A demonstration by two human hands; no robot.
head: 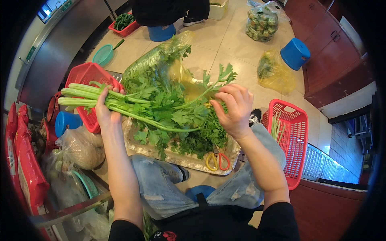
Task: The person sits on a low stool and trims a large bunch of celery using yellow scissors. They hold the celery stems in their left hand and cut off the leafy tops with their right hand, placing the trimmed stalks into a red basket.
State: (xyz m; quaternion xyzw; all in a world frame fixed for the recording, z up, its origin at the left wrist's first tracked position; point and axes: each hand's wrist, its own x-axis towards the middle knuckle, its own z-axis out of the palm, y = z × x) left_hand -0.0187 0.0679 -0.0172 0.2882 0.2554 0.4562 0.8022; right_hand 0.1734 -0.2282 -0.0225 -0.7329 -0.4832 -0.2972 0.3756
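Observation:
My left hand [110, 110] is closed around a bunch of celery [81, 92], with the pale stalk ends pointing left and the leaves spreading right. My right hand [236, 110] is at the leafy tips, thumb and fingers curled but apart; nothing clearly shows between them. One thin leafy stalk rises just beside its fingertips. Below the bunch lies a heap of loose green leaves [196, 141] on a worn foam tray [132, 144]. Scissors with one yellow and one red handle loop [223, 161] rest at the tray's near edge, their blades hidden by leaves.
A red basket [297, 144] with a few pale stalks stands right; another red basket [90, 75] is left. Beyond the tray lies a plastic bag of celery [150, 61]. Bagged vegetables [262, 25] and a blue stool [295, 54] stand farther off. A person in dark clothes [162, 12] is ahead.

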